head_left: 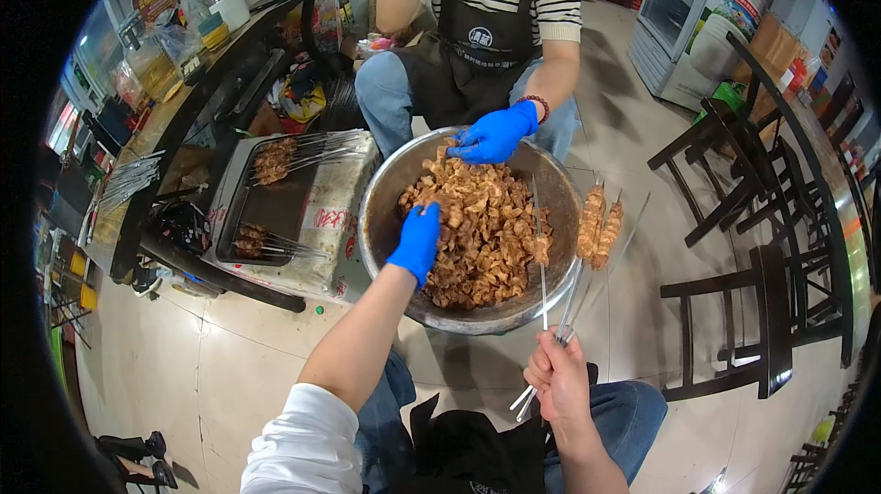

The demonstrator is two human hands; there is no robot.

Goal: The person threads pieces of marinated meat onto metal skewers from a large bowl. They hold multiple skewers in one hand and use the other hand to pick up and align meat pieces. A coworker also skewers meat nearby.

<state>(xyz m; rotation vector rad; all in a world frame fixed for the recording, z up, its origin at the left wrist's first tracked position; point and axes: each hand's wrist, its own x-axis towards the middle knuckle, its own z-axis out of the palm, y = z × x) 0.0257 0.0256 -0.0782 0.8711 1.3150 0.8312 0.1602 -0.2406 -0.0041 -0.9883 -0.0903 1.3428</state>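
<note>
A large round metal bowl [383,281] stands before me, heaped with brown marinated meat pieces [485,232]. On its left side, my left hand [416,239], in a blue glove, reaches in and grips some meat at the fingertips. My bare right hand [559,373] is closed around several flat metal skewers [570,305] just outside the near right rim. One skewer [538,219] tilts over the bowl with a single meat lump on it. Two threaded meat skewers [600,229] stick out past the right rim; another held skewer looks bare.
Opposite sits a person in a striped shirt and dark apron, whose blue-gloved hand [495,133] touches the meat. At left, a metal tray [275,208] with finished skewers rests on a covered box [330,219]. Dark wooden chairs [740,315] stand right; a counter [206,67] runs along the left.
</note>
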